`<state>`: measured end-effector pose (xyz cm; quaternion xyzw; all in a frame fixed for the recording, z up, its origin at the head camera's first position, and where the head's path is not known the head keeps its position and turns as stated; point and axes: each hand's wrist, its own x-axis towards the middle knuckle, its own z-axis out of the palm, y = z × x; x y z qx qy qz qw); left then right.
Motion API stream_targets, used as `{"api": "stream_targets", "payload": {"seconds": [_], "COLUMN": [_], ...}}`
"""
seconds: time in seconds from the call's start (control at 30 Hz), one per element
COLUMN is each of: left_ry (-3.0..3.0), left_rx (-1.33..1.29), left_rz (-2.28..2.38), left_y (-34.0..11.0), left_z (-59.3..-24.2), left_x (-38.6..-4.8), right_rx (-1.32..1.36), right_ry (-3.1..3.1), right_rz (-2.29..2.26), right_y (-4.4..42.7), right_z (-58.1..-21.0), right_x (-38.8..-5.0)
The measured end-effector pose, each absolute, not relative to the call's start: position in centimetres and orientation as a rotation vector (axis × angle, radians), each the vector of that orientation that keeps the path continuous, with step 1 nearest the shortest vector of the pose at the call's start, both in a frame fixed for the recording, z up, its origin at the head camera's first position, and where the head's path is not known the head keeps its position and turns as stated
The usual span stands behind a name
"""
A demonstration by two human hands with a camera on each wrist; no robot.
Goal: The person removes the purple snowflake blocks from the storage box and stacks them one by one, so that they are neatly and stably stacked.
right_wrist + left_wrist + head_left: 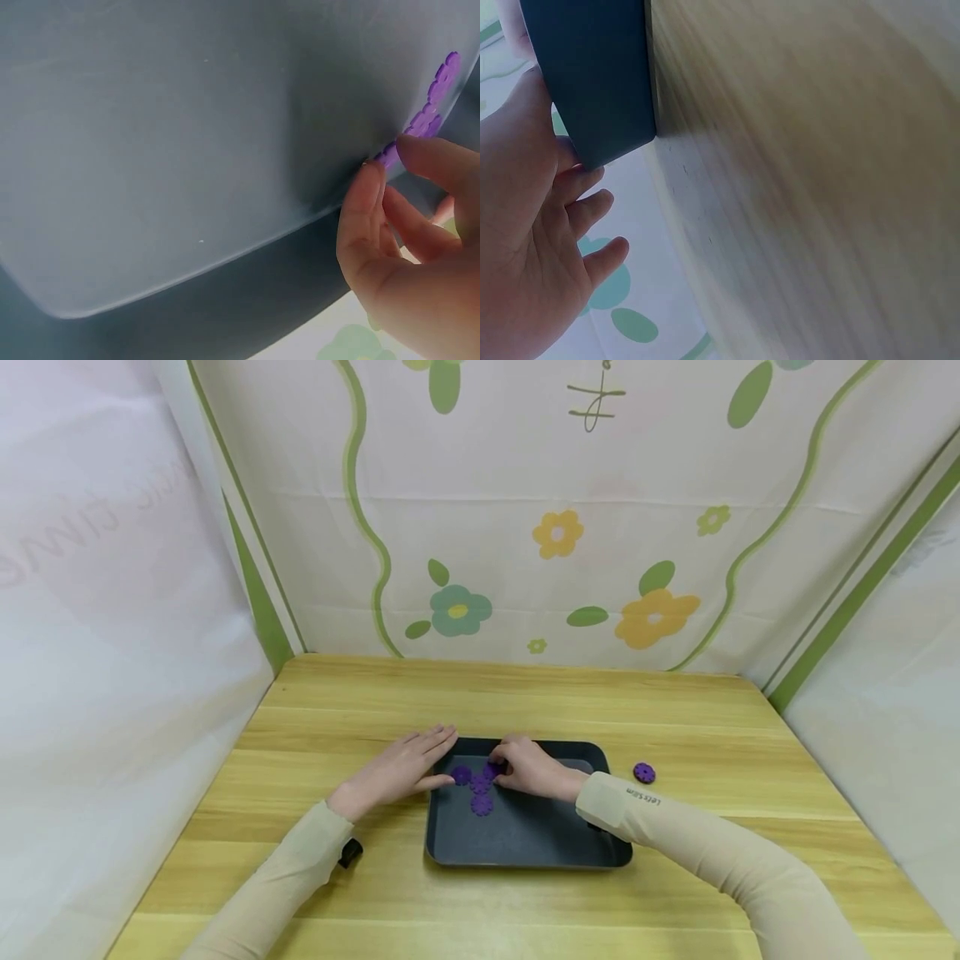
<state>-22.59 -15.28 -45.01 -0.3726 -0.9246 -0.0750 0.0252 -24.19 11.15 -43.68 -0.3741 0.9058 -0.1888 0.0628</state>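
Note:
Several purple notched plastic discs [482,805] lie in a cluster inside a dark grey tray [525,843], towards its left end. My right hand [528,768] pinches the upper right disc [491,771] of that cluster between thumb and fingers. From the right wrist view, the same hand [412,217] holds the edge of the purple discs [444,79] low over the tray floor. At the tray's upper left corner my left hand [405,764] rests with fingers extended and thumb over the rim. The left wrist view has this hand [536,217] against the tray's outer wall [592,75].
One more purple disc [644,772] lies on the wooden table [360,693], just right of the tray. A small black object [350,852] shows at the left sleeve. Beyond the table's back edge hangs a flower-printed white curtain [480,468], with white cloth on both sides.

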Motion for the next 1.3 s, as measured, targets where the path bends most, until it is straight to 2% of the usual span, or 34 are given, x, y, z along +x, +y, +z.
{"api": "stream_targets", "payload": {"seconds": [1.3], "left_ry": [-2.855], "left_rx": [-1.147], "left_rz": [-0.208], "left_y": [-15.3], "left_z": [-45.2], "left_x": [-22.6], "right_rx": [-1.082], "right_ry": [2.671], "right_rz": [-0.620], "right_y": [12.3], "right_z": [-43.7], "right_x": [-24.5]}}
